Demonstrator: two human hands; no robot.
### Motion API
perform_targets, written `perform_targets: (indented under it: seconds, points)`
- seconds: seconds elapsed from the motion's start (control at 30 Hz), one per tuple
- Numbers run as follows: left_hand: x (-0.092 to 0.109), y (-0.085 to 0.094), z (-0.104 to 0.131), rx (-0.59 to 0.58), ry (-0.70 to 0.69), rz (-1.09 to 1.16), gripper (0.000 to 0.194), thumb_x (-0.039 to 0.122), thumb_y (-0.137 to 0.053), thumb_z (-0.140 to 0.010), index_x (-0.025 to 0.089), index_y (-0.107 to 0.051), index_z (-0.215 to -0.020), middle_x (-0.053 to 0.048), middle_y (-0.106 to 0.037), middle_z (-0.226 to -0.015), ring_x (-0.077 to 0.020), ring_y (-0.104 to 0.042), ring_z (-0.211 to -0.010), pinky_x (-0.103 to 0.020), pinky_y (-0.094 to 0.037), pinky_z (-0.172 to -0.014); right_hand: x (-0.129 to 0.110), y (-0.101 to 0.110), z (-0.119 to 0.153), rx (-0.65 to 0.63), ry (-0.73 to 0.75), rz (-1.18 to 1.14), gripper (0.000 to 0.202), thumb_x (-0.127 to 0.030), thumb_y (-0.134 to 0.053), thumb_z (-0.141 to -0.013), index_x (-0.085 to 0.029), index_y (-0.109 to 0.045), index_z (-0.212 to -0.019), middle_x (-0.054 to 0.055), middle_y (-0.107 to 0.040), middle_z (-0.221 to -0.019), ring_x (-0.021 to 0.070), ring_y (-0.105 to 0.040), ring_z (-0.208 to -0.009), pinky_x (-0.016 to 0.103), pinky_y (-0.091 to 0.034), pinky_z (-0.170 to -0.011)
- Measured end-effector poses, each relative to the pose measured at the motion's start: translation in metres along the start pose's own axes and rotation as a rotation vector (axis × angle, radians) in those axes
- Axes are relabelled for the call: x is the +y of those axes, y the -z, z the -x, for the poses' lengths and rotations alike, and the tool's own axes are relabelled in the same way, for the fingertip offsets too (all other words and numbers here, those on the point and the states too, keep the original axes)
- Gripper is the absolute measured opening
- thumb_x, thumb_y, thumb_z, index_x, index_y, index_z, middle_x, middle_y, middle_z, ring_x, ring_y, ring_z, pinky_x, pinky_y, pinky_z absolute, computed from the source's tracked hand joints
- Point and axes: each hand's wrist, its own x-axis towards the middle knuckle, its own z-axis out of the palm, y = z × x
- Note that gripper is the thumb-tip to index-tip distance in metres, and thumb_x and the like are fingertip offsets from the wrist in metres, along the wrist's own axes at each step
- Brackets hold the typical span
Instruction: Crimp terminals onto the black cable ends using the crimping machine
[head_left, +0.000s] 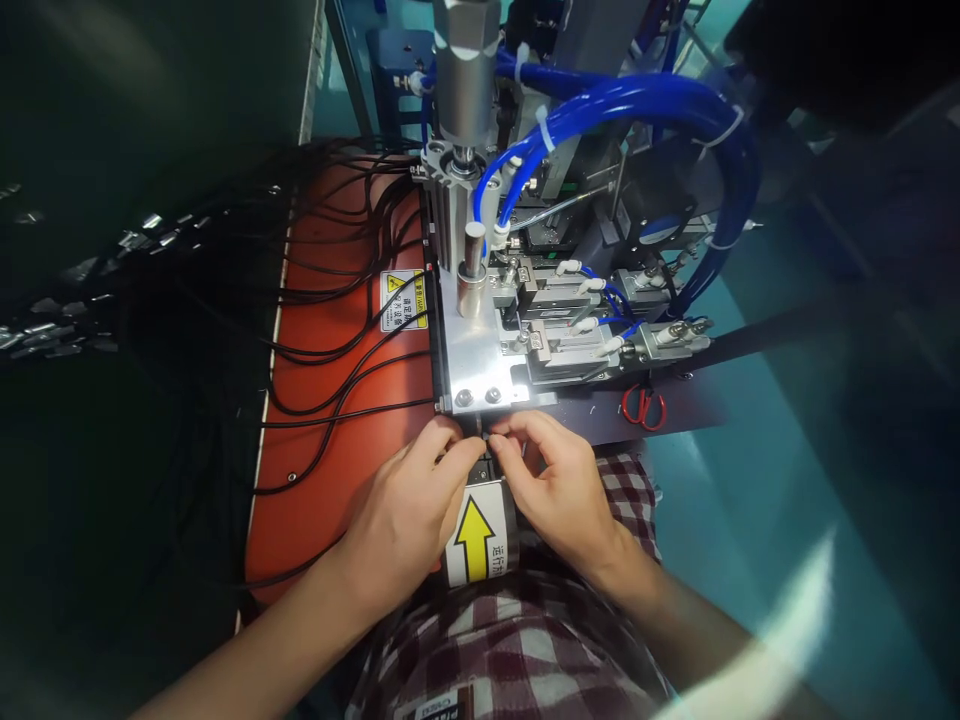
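My left hand point(409, 500) and my right hand point(559, 490) meet at the front end of the machine's metal plate point(480, 365). Both are closed, thumbs against fingers, with the fingertips nearly touching over a dark track point(484, 465). Whatever lies between the fingertips is too small and hidden to make out. Just below the hands is a white label with a yellow arrow point(474, 540), pointing at the machine.
Black cables point(337, 395) run across an orange-red surface point(341, 470) on the left, with shiny strip parts point(150, 230) beyond. Blue air hoses point(645, 95) arch over pneumatic grippers point(562, 345). Red-handled scissors point(643, 408) lie right of the plate.
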Motion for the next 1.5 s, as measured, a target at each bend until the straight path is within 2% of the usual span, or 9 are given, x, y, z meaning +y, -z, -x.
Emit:
perform_targets:
  seconds: [0.27,0.53,0.7,0.87,0.93,1.2,1.3,1.4,1.5]
  points:
    - [0.001,0.000,0.001,-0.002,0.012,0.006,0.022,0.011,-0.042,-0.093,0.013,-0.063,-0.101,-0.009,-0.059,-0.091,-0.0183,-0.062,-0.078,-0.028,-0.054,-0.067,0.003,0.005,-0.001,-0.006,-0.013,0.040,0.010,-0.018,-0.053,-0.087,-0.019,-0.061,-0.080,0.001,-0.062,-0.075,0.0148,-0.056,-0.064,0.027,-0.043,-0.061]
    - [0.001,0.002,0.003,-0.051,0.006,-0.041,0.024,0.012,-0.041,-0.092,0.014,-0.062,-0.104,-0.008,-0.056,-0.091,-0.0178,-0.061,-0.078,-0.026,-0.053,-0.065,0.005,0.004,-0.006,-0.120,-0.305,-0.250,0.014,-0.025,-0.054,-0.086,-0.018,-0.061,-0.076,-0.001,-0.060,-0.068,0.0129,-0.051,-0.059,0.024,-0.040,-0.054]
    - [0.000,0.003,0.003,-0.067,0.009,-0.055,0.026,0.013,-0.041,-0.093,0.014,-0.062,-0.109,-0.008,-0.056,-0.093,-0.0180,-0.060,-0.080,-0.027,-0.053,-0.067,0.005,-0.001,-0.004,-0.058,-0.275,-0.248,0.015,-0.027,-0.052,-0.086,-0.018,-0.059,-0.076,-0.001,-0.057,-0.068,0.0129,-0.050,-0.059,0.025,-0.039,-0.055]
    - [0.002,0.005,0.001,-0.071,-0.001,-0.119,0.027,0.011,-0.042,-0.091,0.012,-0.064,-0.108,-0.010,-0.057,-0.093,-0.0192,-0.061,-0.078,-0.028,-0.053,-0.064,0.011,0.001,-0.013,-0.210,-0.475,-0.470,0.015,-0.029,-0.055,-0.080,-0.017,-0.058,-0.071,-0.005,-0.048,-0.056,0.0092,-0.037,-0.046,0.022,-0.027,-0.043]
    - [0.003,0.006,0.000,-0.067,-0.008,-0.151,0.027,0.011,-0.042,-0.091,0.012,-0.064,-0.107,-0.009,-0.057,-0.091,-0.0193,-0.060,-0.077,-0.028,-0.053,-0.064,0.014,0.003,-0.015,-0.247,-0.488,-0.524,0.017,-0.029,-0.056,-0.079,-0.017,-0.057,-0.068,-0.006,-0.043,-0.053,0.0081,-0.034,-0.043,0.022,-0.024,-0.041]
    - [0.001,0.006,0.000,-0.045,-0.010,-0.142,0.028,0.014,-0.041,-0.092,0.015,-0.064,-0.108,-0.007,-0.056,-0.088,-0.0174,-0.059,-0.077,-0.026,-0.053,-0.065,0.010,-0.009,0.013,-0.151,-0.537,-0.679,0.027,-0.043,-0.061,-0.079,-0.016,-0.059,-0.074,-0.005,-0.047,-0.056,0.0087,-0.038,-0.044,0.022,-0.028,-0.042]
    - [0.001,0.005,0.001,-0.035,0.013,-0.115,0.029,0.013,-0.041,-0.092,0.015,-0.065,-0.107,-0.007,-0.056,-0.089,-0.0172,-0.059,-0.076,-0.026,-0.053,-0.065,0.004,-0.010,0.016,-0.038,-0.432,-0.443,0.020,-0.035,-0.058,-0.082,-0.017,-0.061,-0.075,-0.003,-0.051,-0.059,0.0112,-0.044,-0.049,0.024,-0.032,-0.046]
    - [0.002,0.005,0.000,-0.033,0.012,-0.098,0.028,0.012,-0.042,-0.091,0.013,-0.066,-0.106,-0.008,-0.056,-0.089,-0.0177,-0.059,-0.075,-0.027,-0.053,-0.065,0.001,-0.005,0.014,0.074,-0.144,-0.044,0.015,-0.023,-0.054,-0.086,-0.018,-0.061,-0.073,0.000,-0.058,-0.069,0.0137,-0.051,-0.060,0.026,-0.037,-0.057]
    - [0.002,0.005,-0.001,-0.020,0.003,-0.091,0.028,0.012,-0.043,-0.091,0.013,-0.066,-0.105,-0.008,-0.056,-0.089,-0.0177,-0.059,-0.075,-0.026,-0.052,-0.065,0.001,0.000,0.012,0.062,-0.047,0.033,0.015,-0.017,-0.053,-0.086,-0.019,-0.059,-0.072,-0.001,-0.059,-0.069,0.0130,-0.053,-0.061,0.025,-0.038,-0.059]
